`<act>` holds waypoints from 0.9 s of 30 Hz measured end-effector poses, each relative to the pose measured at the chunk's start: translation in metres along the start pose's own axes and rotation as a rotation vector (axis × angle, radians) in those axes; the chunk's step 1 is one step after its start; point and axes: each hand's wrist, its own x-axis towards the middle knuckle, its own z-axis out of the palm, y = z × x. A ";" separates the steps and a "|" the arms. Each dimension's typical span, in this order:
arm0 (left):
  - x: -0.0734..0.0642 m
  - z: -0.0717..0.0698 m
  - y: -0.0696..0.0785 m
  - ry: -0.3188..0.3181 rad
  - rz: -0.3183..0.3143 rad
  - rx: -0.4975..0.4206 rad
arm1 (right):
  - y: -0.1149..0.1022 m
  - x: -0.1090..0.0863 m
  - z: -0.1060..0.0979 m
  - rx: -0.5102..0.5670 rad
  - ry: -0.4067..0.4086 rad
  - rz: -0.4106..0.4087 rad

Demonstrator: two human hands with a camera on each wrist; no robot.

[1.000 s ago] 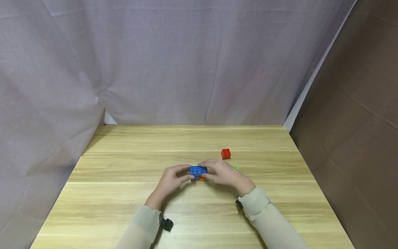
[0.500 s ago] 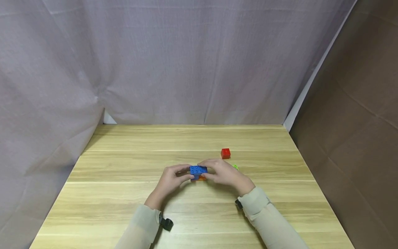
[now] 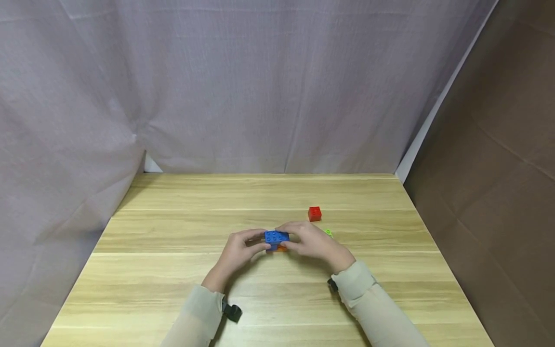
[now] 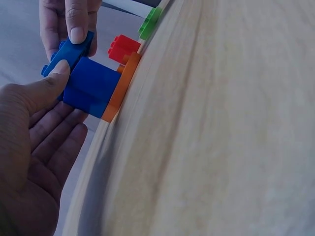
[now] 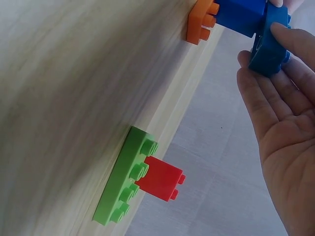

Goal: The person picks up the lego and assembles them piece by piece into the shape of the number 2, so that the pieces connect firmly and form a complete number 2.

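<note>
A small stack stands on the table, with an orange brick (image 4: 121, 88) at the bottom. On part of it sits a taller blue block (image 4: 92, 84). At the top is a thin blue brick (image 3: 275, 237) that overhangs the block toward the right. My left hand (image 3: 237, 250) pinches its left end between thumb and fingers. The right hand (image 3: 310, 241) grips the overhanging right end, thumb on the near side. In the right wrist view, studs on the orange brick show bare beside the block. Whether the top brick is fully seated cannot be told.
A red brick (image 3: 314, 214) stands behind the right hand on the wooden table (image 3: 195, 217). Closer to that hand lies a long green brick (image 5: 120, 182), mostly hidden in the head view. A grey curtain (image 3: 260, 96) hangs along the back edge.
</note>
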 end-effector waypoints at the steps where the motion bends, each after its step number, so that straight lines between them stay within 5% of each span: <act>1: 0.000 0.000 0.000 0.001 0.001 -0.001 | 0.000 0.000 0.000 0.001 0.001 -0.001; 27: -0.001 0.003 0.000 -0.004 -0.013 0.016 | -0.004 -0.001 0.002 0.010 -0.005 0.047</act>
